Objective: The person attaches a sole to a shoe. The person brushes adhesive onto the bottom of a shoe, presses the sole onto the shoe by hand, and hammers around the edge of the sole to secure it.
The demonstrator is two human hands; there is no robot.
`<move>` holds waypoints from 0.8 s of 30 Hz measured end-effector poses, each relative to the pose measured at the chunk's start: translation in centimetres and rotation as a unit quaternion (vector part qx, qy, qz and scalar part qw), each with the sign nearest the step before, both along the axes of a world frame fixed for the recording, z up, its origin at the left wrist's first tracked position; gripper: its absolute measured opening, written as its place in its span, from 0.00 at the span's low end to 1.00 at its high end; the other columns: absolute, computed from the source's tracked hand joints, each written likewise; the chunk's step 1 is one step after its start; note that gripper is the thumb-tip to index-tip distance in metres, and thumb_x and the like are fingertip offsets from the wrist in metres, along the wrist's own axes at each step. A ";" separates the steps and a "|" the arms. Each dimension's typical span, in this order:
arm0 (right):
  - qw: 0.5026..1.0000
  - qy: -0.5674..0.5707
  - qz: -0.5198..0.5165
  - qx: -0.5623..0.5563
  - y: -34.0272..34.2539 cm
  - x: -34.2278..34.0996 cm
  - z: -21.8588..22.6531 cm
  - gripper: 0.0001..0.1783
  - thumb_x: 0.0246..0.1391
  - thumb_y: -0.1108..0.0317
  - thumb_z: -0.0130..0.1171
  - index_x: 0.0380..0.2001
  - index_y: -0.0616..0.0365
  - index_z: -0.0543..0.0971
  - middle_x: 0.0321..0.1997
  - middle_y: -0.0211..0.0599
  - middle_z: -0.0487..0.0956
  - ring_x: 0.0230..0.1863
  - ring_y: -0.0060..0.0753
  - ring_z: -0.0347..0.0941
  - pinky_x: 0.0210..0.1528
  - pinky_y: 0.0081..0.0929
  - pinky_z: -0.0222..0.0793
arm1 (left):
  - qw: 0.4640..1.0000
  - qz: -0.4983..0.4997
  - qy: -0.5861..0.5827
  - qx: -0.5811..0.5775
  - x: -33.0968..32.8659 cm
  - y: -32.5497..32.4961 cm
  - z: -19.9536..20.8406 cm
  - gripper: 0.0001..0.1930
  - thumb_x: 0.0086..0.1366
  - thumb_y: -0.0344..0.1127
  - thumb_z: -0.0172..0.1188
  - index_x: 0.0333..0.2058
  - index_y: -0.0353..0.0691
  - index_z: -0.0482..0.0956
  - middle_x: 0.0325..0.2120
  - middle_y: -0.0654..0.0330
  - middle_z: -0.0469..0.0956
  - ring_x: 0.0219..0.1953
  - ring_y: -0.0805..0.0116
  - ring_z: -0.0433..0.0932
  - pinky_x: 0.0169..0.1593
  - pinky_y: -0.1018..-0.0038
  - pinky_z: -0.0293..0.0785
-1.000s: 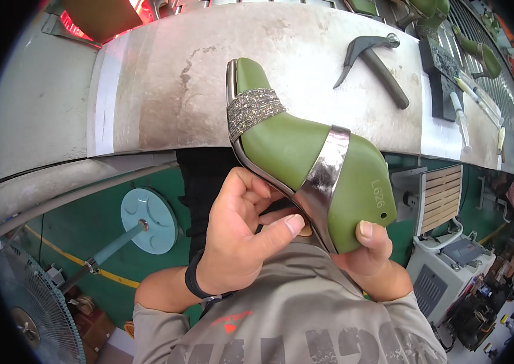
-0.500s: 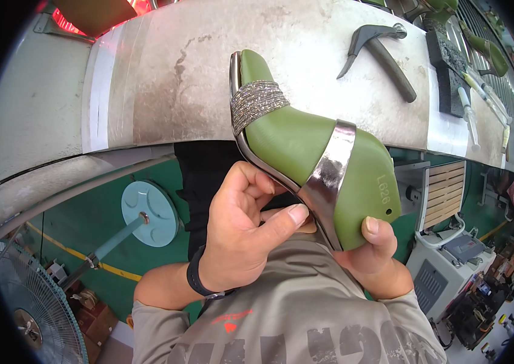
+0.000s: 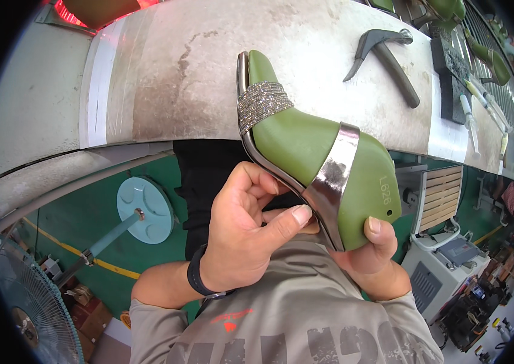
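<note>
A metallic sandal [image 3: 336, 164] with a glittering toe band [image 3: 266, 103] is fitted on a green shoe last [image 3: 308, 133]. It lies tilted on its side, toe pointing away over the bench edge, the last's top to the right. My right hand [image 3: 369, 258] grips the heel end from below, its thumb on the green last and its other fingers hidden behind. On the sole side, my left hand [image 3: 242, 233] has curled fingers and a thumb against the sandal's edge near the heel. A dark band circles my left wrist.
A claw hammer [image 3: 395, 70] lies on the pale workbench [image 3: 172, 79]. Farther right are a black block [image 3: 451, 88], syringes [image 3: 470, 121] and more green lasts [image 3: 492, 60]. A fan [image 3: 35, 321] and a blue round-plated stand [image 3: 145, 209] are at left; a wooden-slatted rack [image 3: 441, 197] is at right.
The sandal on its last has shifted slightly right in view. Both hands keep nearly the same hold; the bench and hammer also appear slightly shifted.
</note>
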State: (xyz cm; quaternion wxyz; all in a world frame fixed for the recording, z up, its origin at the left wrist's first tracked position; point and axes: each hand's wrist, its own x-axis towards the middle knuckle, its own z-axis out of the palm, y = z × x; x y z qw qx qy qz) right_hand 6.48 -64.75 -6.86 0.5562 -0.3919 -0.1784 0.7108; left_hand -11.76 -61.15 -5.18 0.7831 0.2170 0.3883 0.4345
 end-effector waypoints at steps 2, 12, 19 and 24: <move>1.000 -0.012 0.018 -0.013 -0.1 0.4 0.2 0.52 0.50 0.47 0.60 0.73 0.66 0.61 0.72 0.56 0.70 0.72 0.54 0.68 0.75 0.49 0.62 | 1.000 -0.010 0.015 0.006 0.0 -0.2 0.3 0.17 0.66 0.18 0.63 0.44 0.34 0.62 0.50 0.51 0.72 0.58 0.65 0.76 0.55 0.62 0.89; 0.972 -0.101 -0.086 0.196 18.2 2.5 5.3 0.26 0.63 0.64 0.58 0.60 0.69 0.73 0.50 0.48 0.83 0.49 0.44 0.82 0.53 0.41 0.78 | 0.933 0.010 0.239 0.268 -2.6 6.8 -3.6 0.12 0.73 0.27 0.60 0.52 0.34 0.72 0.63 0.44 0.74 0.64 0.57 0.77 0.61 0.64 0.78; 0.827 -0.517 -0.167 0.147 37.3 8.0 0.6 0.27 0.52 0.55 0.68 0.52 0.60 0.83 0.44 0.41 0.87 0.45 0.34 0.82 0.53 0.34 0.75 | 0.833 0.040 0.396 0.384 -4.4 14.3 -2.7 0.23 0.71 0.26 0.62 0.62 0.29 0.69 0.61 0.44 0.76 0.65 0.56 0.75 0.69 0.61 0.70; 0.613 -0.667 -0.311 0.287 34.7 6.9 -1.9 0.32 0.52 0.61 0.69 0.58 0.66 0.77 0.58 0.55 0.80 0.60 0.54 0.76 0.64 0.41 0.69 | 0.602 0.104 0.655 0.445 -7.4 29.6 -3.2 0.34 0.65 0.35 0.68 0.63 0.25 0.64 0.58 0.32 0.74 0.57 0.35 0.77 0.59 0.51 0.75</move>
